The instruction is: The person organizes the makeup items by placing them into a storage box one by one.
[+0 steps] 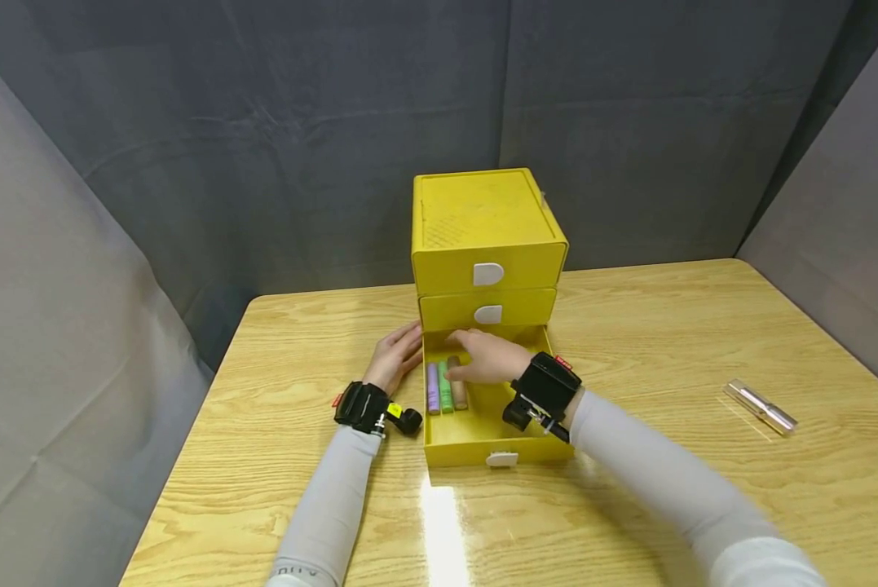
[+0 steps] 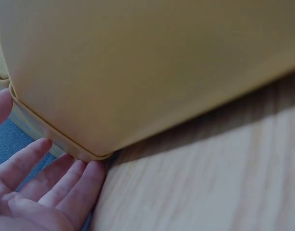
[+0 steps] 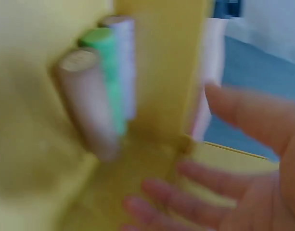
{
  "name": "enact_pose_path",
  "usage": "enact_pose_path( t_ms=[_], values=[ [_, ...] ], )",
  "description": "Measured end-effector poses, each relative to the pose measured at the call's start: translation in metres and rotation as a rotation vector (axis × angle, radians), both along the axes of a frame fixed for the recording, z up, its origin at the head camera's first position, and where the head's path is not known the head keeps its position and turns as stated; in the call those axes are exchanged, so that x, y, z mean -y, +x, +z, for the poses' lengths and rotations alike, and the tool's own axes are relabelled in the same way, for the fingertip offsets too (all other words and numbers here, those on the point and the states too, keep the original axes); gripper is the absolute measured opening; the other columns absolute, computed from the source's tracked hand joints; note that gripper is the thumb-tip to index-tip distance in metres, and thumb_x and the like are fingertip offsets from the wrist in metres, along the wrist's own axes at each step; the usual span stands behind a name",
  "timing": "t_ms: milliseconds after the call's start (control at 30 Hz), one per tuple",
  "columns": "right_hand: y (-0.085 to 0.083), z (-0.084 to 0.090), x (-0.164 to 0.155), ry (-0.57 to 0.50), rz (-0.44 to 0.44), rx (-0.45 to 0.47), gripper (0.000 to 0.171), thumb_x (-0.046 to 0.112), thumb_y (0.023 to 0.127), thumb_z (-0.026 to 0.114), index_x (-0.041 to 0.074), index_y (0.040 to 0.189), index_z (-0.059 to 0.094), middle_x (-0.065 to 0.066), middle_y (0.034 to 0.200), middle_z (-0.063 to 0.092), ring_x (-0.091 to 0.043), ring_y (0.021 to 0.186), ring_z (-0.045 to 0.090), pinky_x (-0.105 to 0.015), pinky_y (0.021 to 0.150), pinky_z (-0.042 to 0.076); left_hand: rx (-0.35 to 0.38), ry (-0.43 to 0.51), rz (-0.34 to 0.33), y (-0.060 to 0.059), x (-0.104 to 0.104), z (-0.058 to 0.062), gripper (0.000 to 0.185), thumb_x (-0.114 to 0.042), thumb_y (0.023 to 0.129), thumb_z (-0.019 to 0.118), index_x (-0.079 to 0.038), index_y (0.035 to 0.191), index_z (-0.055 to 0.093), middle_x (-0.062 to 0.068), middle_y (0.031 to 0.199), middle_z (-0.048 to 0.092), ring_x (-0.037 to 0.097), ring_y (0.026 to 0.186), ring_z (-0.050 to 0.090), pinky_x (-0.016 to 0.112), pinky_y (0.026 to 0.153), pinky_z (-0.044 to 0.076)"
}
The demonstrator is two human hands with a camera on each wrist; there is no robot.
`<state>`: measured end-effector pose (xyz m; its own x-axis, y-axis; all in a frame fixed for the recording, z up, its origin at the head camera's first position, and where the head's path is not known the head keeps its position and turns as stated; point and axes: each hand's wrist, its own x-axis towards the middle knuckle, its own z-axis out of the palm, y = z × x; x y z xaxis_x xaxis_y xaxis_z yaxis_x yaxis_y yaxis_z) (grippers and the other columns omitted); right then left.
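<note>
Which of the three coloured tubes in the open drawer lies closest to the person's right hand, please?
The brown tube, rightmost of the three, lies next to the right hand; the green and purple ones lie further left.

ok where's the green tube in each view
Head: green tube in the open bottom drawer, between the purple and brown tubes, by the right hand.
Left wrist: not in it.
Right wrist: green tube, upper left, middle of three.
Shared landmark: yellow drawer wall.

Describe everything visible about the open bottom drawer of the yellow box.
The bottom drawer is yellow, plastic-looking, pulled fully out toward the person, with a white tab handle on its front. Three tubes lie side by side at its left: purple, green, brown. The right hand hovers open inside it; the left hand rests against the box beside it.
</note>
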<state>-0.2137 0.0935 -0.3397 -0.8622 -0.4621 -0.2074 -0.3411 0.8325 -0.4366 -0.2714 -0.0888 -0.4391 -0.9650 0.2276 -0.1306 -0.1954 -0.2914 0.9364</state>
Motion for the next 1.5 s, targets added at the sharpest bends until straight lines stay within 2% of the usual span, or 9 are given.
enact_pose_path(
  t_ms=[133, 267, 400, 567, 700, 833, 1100, 1300, 1500],
  values=[
    [0.015, 0.019, -0.011, -0.032, 0.181, -0.119, 0.06, 0.033, 0.087, 0.063, 0.004, 0.135, 0.042, -0.014, 0.137, 0.042, -0.027, 0.125, 0.04, -0.041, 0.104, 0.033, -0.003, -0.001, 0.005, 0.0, 0.001, 0.0, 0.047, -0.017, 0.094, 0.052, 0.0, 0.136, 0.04, 0.016, 0.137, 0.043, 0.026, 0.123, 0.044, 0.038, 0.101, 0.038],
    [0.03, 0.028, -0.027, -0.056, 0.293, -0.359, 0.058, 0.035, 0.086, 0.063, 0.007, 0.133, 0.045, -0.015, 0.136, 0.043, -0.03, 0.124, 0.041, -0.044, 0.103, 0.034, -0.003, -0.005, 0.01, 0.0, 0.001, 0.0, 0.047, -0.018, 0.094, 0.052, 0.0, 0.136, 0.04, 0.016, 0.137, 0.044, 0.025, 0.123, 0.044, 0.038, 0.101, 0.038],
    [0.042, 0.031, -0.047, -0.062, 0.275, -0.536, 0.058, 0.033, 0.085, 0.065, 0.008, 0.134, 0.045, -0.019, 0.137, 0.04, -0.033, 0.123, 0.04, -0.048, 0.102, 0.033, 0.004, -0.001, 0.009, 0.0, 0.001, 0.0, 0.047, -0.017, 0.095, 0.051, 0.001, 0.137, 0.038, 0.016, 0.137, 0.043, 0.025, 0.123, 0.044, 0.038, 0.101, 0.038],
    [0.052, 0.03, -0.08, -0.073, 0.214, -0.65, 0.058, 0.027, 0.082, 0.069, 0.005, 0.131, 0.046, -0.023, 0.135, 0.039, -0.037, 0.121, 0.039, -0.053, 0.1, 0.033, 0.006, 0.001, 0.008, -0.001, 0.0, 0.0, 0.048, -0.016, 0.095, 0.051, 0.001, 0.137, 0.037, 0.016, 0.137, 0.042, 0.025, 0.124, 0.043, 0.038, 0.101, 0.038],
    [0.058, 0.027, -0.109, -0.069, 0.123, -0.716, 0.059, 0.021, 0.079, 0.072, 0.002, 0.128, 0.047, -0.025, 0.133, 0.041, -0.04, 0.119, 0.04, -0.056, 0.098, 0.033, 0.006, -0.002, 0.009, -0.001, 0.0, 0.0, 0.048, -0.016, 0.095, 0.051, 0.002, 0.138, 0.037, 0.017, 0.138, 0.042, 0.026, 0.124, 0.043, 0.038, 0.101, 0.038],
    [0.061, 0.025, -0.141, -0.042, -0.009, -0.727, 0.058, 0.018, 0.079, 0.072, 0.003, 0.129, 0.047, -0.025, 0.132, 0.041, -0.042, 0.117, 0.041, -0.058, 0.095, 0.034, 0.006, -0.004, 0.009, -0.001, 0.0, 0.0, 0.049, -0.017, 0.095, 0.051, 0.001, 0.137, 0.037, 0.017, 0.138, 0.042, 0.026, 0.124, 0.043, 0.037, 0.101, 0.038],
    [0.071, 0.016, -0.21, -0.013, -0.242, -0.662, 0.062, 0.015, 0.079, 0.071, -0.001, 0.131, 0.042, -0.033, 0.129, 0.038, -0.05, 0.112, 0.038, -0.062, 0.089, 0.032, 0.016, -0.007, 0.016, -0.001, -0.002, 0.0, 0.052, -0.019, 0.093, 0.055, 0.002, 0.137, 0.038, 0.016, 0.138, 0.042, 0.025, 0.124, 0.043, 0.037, 0.1, 0.039],
    [0.079, 0.002, -0.252, 0.011, -0.349, -0.538, 0.069, 0.016, 0.083, 0.067, -0.005, 0.137, 0.031, -0.038, 0.127, 0.032, -0.054, 0.11, 0.033, -0.065, 0.086, 0.03, 0.007, -0.005, 0.014, -0.002, -0.001, 0.001, 0.05, -0.017, 0.094, 0.052, 0.002, 0.137, 0.037, 0.017, 0.137, 0.042, 0.026, 0.124, 0.043, 0.038, 0.101, 0.038],
    [0.083, -0.026, -0.291, 0.062, -0.416, -0.394, 0.066, 0.019, 0.087, 0.062, -0.014, 0.133, 0.03, -0.043, 0.117, 0.034, -0.056, 0.103, 0.034, -0.065, 0.082, 0.032, 0.01, -0.008, 0.012, -0.001, 0.0, -0.001, 0.051, -0.018, 0.094, 0.053, 0.001, 0.137, 0.037, 0.017, 0.137, 0.042, 0.026, 0.123, 0.044, 0.037, 0.1, 0.039]
  ],
)
